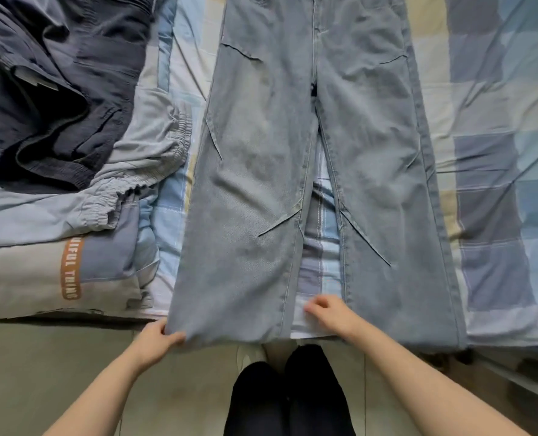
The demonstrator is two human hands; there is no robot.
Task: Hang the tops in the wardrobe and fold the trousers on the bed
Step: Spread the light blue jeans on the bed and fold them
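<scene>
Jeans (311, 152) lay flat and face up on the bed (497, 152), waistband far from the person, both legs spread with a gap between them, hems at the near bed edge. Left hand (157, 339) pinched the outer hem corner of the left leg, thumb on top, fingers (176, 336) curled under the cloth. Right hand (330, 313) sat in the gap between the legs, fingers loosely curled, touching the sheet by the inner seam of the right leg; it gripped nothing that could be seen. Denim looked soft but fairly heavy, limp, not slippery, so it would drape and hold a crease; best grabbed at hem corners or the waistband, then one leg laid over the other. Folding judged just starting. To the left lay a dark garment (50, 99) bunched up, a pale grey pair of trousers (129, 165) with elastic waist beside it, and a folded quilt (41, 272) with orange lettering near the edge
</scene>
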